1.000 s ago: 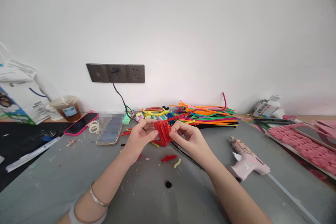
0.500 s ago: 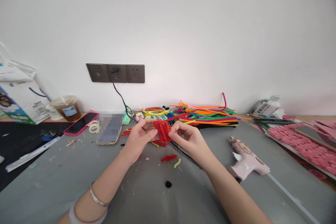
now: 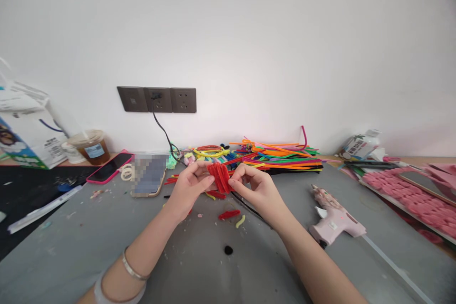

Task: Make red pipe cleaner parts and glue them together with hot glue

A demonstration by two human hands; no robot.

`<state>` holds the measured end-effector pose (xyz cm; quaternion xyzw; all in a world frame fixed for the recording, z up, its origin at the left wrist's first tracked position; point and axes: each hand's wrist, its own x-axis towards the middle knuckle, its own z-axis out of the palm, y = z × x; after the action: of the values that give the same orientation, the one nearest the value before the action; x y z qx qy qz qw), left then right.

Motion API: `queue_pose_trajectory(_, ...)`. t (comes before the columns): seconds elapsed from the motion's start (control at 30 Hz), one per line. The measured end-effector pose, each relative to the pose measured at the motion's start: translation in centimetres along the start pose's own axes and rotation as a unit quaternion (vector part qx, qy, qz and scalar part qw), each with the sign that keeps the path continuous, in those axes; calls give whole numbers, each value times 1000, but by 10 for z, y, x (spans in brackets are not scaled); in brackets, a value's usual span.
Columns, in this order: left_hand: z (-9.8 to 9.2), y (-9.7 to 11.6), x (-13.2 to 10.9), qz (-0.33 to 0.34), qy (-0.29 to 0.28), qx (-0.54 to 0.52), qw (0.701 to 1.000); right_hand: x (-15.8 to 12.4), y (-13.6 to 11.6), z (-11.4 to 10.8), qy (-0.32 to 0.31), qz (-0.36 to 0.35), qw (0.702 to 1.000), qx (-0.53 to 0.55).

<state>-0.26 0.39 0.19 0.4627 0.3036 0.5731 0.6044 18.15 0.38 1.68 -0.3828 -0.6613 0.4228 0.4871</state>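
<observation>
Between my two hands, just above the grey table, is a red bundle of folded pipe cleaners [image 3: 220, 177]. My left hand [image 3: 193, 185] pinches its left side with thumb and fingers. At its right edge, my right hand [image 3: 253, 189] grips it between thumb and index finger, the other fingers curled. Below on the table lie a short red pipe-cleaner piece [image 3: 229, 214] and a curved yellow piece [image 3: 241, 221]. A black round pompom [image 3: 228, 250] rests nearer to me. Parts of the bundle are covered by my fingertips.
A pink glue gun [image 3: 335, 221] lies at right with its glue stick trailing. Behind my hands is a heap of coloured pipe cleaners [image 3: 281, 156]. Phones [image 3: 149, 178], an iced drink cup [image 3: 90, 146] and a carton [image 3: 32, 126] stand left; pink fuzzy rows [image 3: 409, 194] lie far right.
The red bundle has turned very slightly between my fingers. Both hands keep almost the same place and grip; the things on the table have not moved.
</observation>
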Motion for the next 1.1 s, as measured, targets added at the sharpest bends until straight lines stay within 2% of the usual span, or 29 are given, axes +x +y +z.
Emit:
queue_pose_trajectory(0.23,-1,-2,2,10,6,27,1000,0,0,-1,46,-36,998,28)
queue_pose_trajectory(0.4,-3,-6,2,6,-10,43,999,-1,3,2,52,-50,997,17)
queue_pose_trajectory(0.6,-2,-5,0,6,-14,53,998,-3,6,6,62,-46,995,57)
queue_pose_trajectory(0.8,1,-4,0,5,-8,52,999,-4,4,8,81,-47,995,44)
queue_pose_trajectory(1.1,0,-5,-1,15,-7,55,998,-5,4,9,95,-93,991,1)
